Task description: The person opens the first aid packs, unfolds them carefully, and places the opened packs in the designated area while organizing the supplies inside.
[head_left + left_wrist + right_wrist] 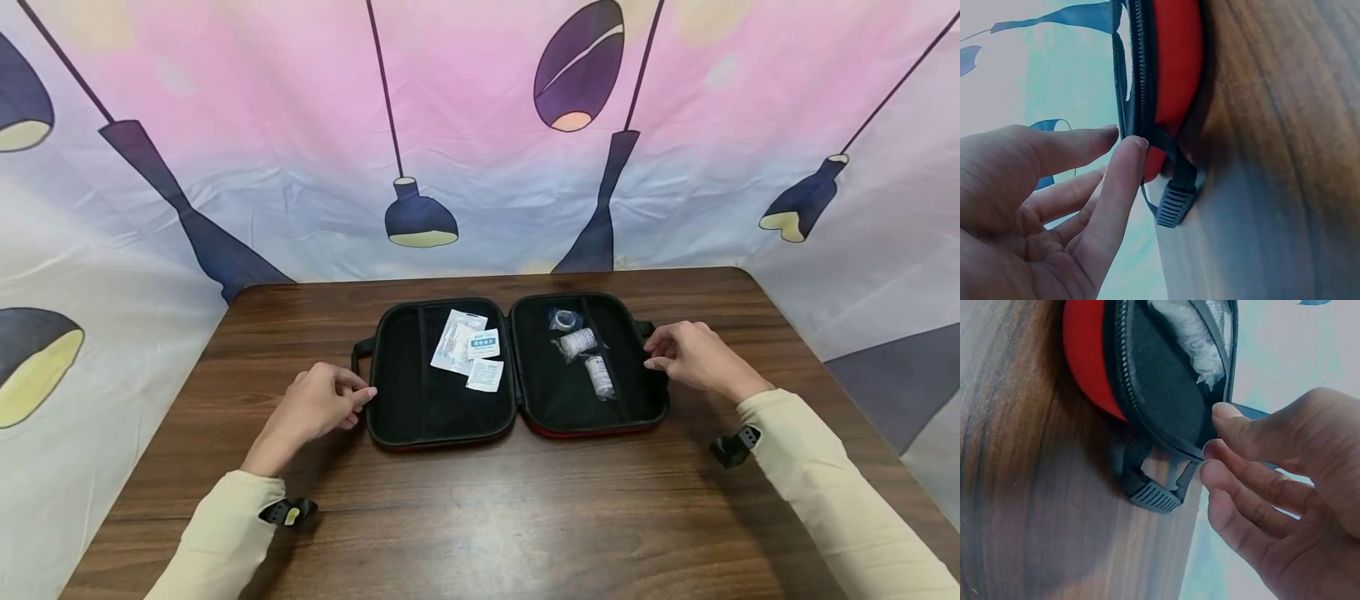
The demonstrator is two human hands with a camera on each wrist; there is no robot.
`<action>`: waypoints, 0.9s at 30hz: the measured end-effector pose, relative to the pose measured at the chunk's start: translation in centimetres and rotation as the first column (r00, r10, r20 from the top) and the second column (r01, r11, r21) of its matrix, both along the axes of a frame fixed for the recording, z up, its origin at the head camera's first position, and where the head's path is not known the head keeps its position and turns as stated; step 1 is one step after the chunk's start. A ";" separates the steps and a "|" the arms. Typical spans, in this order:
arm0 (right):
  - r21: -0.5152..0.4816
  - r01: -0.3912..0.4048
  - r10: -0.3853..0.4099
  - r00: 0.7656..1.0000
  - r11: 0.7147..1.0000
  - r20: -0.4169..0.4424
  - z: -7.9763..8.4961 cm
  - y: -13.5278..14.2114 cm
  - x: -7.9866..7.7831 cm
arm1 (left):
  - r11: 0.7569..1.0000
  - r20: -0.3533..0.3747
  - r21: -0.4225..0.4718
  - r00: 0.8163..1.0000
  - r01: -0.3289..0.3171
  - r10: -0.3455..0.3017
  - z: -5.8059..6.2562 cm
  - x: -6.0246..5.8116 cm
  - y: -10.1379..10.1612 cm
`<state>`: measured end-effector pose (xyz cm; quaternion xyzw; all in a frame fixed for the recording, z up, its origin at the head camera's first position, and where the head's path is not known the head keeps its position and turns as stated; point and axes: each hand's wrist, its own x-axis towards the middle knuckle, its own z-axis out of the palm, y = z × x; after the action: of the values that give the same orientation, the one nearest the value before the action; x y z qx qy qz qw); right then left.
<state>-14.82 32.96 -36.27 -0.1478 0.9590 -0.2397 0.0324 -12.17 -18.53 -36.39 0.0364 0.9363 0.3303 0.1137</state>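
Note:
An unzipped case (465, 429), black inside and red outside, lies spread flat on the table. My left hand (318, 406) pinches the rim of its left half by the handle; in the left wrist view the fingertips (1137, 144) meet at the zipper edge. At the opposite end my right hand (697, 358) pinches the right half's rim, thumb on the inner side in the right wrist view. Several white packets (485, 376) lie in the left half. The right half holds a wrapped bandage roll (578, 342), another wrapped roll (600, 377) and a tape-like ring (565, 320).
The brown wooden table (465, 517) carries the case. A strap handle (363, 350) sticks out at the left end, and another handle (1155, 495) at the right. Behind the table hangs a printed cloth (480, 150). Black cameras (288, 511) sit on both wrists.

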 end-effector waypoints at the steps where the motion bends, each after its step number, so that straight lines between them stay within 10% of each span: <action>1: 0.004 0.009 -0.009 1.000 1.000 -0.002 -0.1 0.1 0.0 | 1.000 -0.007 -0.003 1.000 0.002 -0.002 0.1 -0.1 0.0; 27: -0.127 0.150 -0.129 0.979 0.981 0.157 -2.0 0.5 -0.2 | 0.966 0.099 0.254 0.995 -0.045 0.020 1.3 -6.5 5.2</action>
<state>-15.07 33.47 -38.24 -0.0636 0.9431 -0.3174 0.0762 -18.71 -13.38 -35.07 0.0197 0.8798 0.4516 0.1473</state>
